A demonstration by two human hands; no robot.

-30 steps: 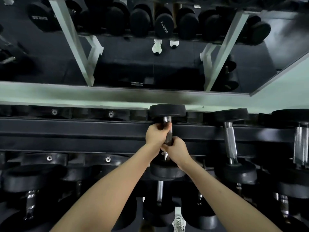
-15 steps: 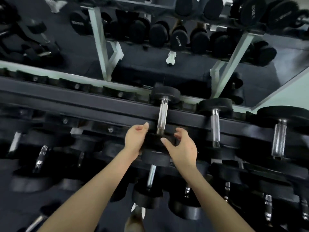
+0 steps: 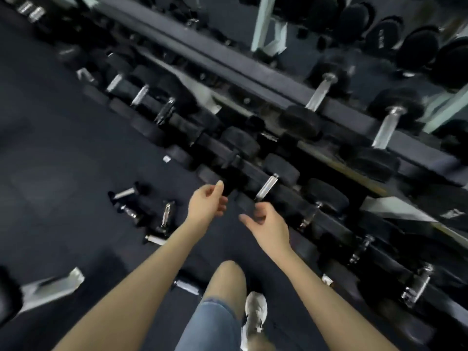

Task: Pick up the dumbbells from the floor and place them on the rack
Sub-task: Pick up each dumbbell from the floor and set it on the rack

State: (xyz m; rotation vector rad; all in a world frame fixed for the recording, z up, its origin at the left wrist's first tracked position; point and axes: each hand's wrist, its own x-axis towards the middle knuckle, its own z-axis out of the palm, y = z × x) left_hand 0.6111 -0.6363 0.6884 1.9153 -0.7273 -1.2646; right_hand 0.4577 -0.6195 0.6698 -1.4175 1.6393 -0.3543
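Note:
Both hands are empty and held out over the dark floor in front of the rack. My left hand has loosely curled, parted fingers. My right hand is open too, just right of it. Several small black dumbbells with chrome handles lie scattered on the floor to the left of my left hand. Another small dumbbell lies partly behind my knee. The black rack runs diagonally from upper left to lower right. The dumbbell I just set down rests on its top tier.
More dumbbells fill the rack's lower tiers right beside my hands. A mirror behind the rack reflects another rack. A pale metal frame piece sits at lower left. My knee and white shoe are below my hands.
Both hands let go of the dumbbell on the top tier and drew back and down. My view swung left and down toward the floor, bringing the loose dumbbells into sight.

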